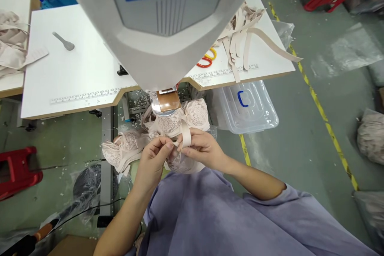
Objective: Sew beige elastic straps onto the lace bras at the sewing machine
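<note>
Head view, looking down past a white Juki sewing machine [162, 20]: a person seated at the machine works a pale pink lace garment [177, 126] that bunches just below the machine's head, near its brown metal plate [168, 102]. Both hands meet in front of the body, near the middle of the scene. The left hand [153, 160] has thumb and forefinger pinched together on the end of a narrow beige strap [186, 136]; the right hand [204, 150], wrist bent inward, has its fingers closed on the same strap and the lace edge beside it. By the look of it, the step in hand is lining up the strap end against the garment; the next move would call for a steady pinch and a short lift toward the plate above. More lace pieces [120, 150] hang to the left. Farther off, on the white table [75, 72], lie loose beige strips [240, 36] and red and yellow scissors handles [207, 59]; a clear plastic bin [249, 108] sits to the right.
</note>
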Tool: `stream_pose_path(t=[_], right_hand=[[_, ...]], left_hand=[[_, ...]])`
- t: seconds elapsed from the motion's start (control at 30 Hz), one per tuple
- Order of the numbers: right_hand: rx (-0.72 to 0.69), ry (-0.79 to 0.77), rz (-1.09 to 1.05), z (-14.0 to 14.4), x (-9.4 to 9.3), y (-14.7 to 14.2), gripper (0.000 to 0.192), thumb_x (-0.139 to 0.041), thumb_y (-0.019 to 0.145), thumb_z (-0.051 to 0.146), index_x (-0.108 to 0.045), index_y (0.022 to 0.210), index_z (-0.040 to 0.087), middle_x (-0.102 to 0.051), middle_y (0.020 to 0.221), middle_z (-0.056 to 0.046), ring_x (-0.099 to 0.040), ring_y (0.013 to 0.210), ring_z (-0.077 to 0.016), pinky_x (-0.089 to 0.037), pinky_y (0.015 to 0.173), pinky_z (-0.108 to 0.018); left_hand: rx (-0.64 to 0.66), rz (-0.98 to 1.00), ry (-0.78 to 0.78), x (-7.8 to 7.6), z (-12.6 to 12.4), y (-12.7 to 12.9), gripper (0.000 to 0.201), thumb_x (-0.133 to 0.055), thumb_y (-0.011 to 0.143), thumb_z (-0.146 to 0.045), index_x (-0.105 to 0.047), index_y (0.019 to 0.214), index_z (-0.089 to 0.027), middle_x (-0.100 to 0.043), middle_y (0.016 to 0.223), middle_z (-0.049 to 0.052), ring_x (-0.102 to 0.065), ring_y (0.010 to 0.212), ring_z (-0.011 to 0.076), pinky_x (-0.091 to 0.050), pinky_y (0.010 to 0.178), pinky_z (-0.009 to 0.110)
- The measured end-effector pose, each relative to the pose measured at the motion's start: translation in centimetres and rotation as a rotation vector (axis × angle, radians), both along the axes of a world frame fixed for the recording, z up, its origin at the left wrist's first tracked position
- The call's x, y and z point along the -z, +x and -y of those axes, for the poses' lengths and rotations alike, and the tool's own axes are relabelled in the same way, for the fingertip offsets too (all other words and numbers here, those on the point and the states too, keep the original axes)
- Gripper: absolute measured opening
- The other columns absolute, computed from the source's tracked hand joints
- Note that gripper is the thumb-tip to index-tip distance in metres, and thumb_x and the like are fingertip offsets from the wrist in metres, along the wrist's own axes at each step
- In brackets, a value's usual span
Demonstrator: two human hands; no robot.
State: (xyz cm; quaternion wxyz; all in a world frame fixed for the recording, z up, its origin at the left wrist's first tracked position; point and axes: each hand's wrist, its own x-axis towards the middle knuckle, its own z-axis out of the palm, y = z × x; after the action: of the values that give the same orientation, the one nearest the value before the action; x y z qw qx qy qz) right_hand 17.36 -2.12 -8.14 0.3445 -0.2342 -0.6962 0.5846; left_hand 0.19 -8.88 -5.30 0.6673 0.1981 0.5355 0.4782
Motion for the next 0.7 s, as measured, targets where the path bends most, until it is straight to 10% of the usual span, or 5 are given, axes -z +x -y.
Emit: stream_pose_path(t=[0.23,0.7], right_hand=[[0.010,0.103,-0.096,-0.2,1.3,-0.1,0.012,-0.064,0.093,0.026,-0.075,0.095,0.021,-0.072,0.096,-0.007,-0.068,0.090,-0.0170,-0.058,0.081,-0.032],[-0.009,0.298,-0.083,-0.6,1.9,0.1,0.013,-0.063,0.092,0.021,-0.073,0.100,0.022,-0.072,0.100,-0.007,-0.069,0.090,-0.0164,-0.060,0.079,-0.029]], left_hand=[[-0.047,0.255,-0.112,0.6,0.2,0.4,0.030,-0.079,0.072,-0.040,-0.059,0.073,-0.018,-0.057,0.060,-0.003,-0.047,0.052,0.0083,-0.038,0.053,0.021],[-0.034,0.042,0.040,0.3,0.6,0.6,0.029,-0.071,0.084,-0.044,-0.062,0.075,-0.018,-0.058,0.065,-0.001,-0.048,0.060,0.0097,-0.040,0.059,0.022]])
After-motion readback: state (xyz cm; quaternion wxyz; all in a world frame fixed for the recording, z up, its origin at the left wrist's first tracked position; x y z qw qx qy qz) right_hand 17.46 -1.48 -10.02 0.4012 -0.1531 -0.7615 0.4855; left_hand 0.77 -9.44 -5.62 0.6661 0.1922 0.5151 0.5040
